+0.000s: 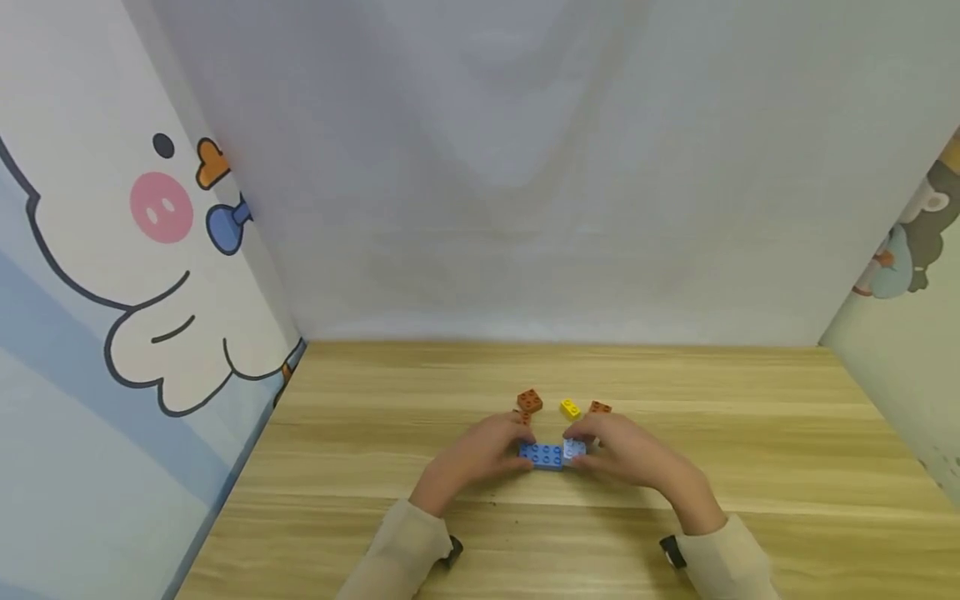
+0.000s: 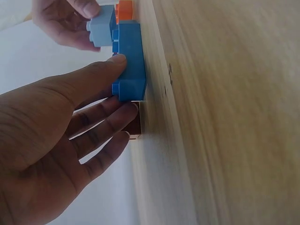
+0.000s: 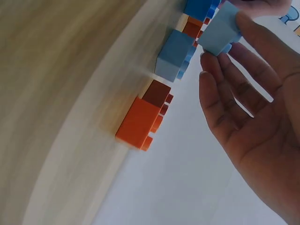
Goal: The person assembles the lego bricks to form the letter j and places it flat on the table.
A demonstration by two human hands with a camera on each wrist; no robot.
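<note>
My left hand (image 1: 480, 450) holds a long blue brick (image 1: 542, 457) at its left end, thumb (image 2: 110, 65) on one side and fingers on the other. The brick rests studs up on the wooden table. My right hand (image 1: 630, 450) pinches a light blue brick (image 3: 219, 30) between thumb and fingertips. It hangs above table height, over the right end of the blue brick in the left wrist view. Below it on the table, a second light blue brick (image 3: 174, 54) stands close to the blue one; in the head view it is mostly hidden by the held brick.
Just beyond the hands lie a brown brick (image 1: 529, 401), another brown brick (image 1: 526, 417) partly behind the left fingers, a small yellow brick (image 1: 570, 408) and a third brown one (image 1: 599, 407). An orange brick (image 3: 138, 122) stands near the right hand. A pale curtain (image 1: 525, 208) backs the table.
</note>
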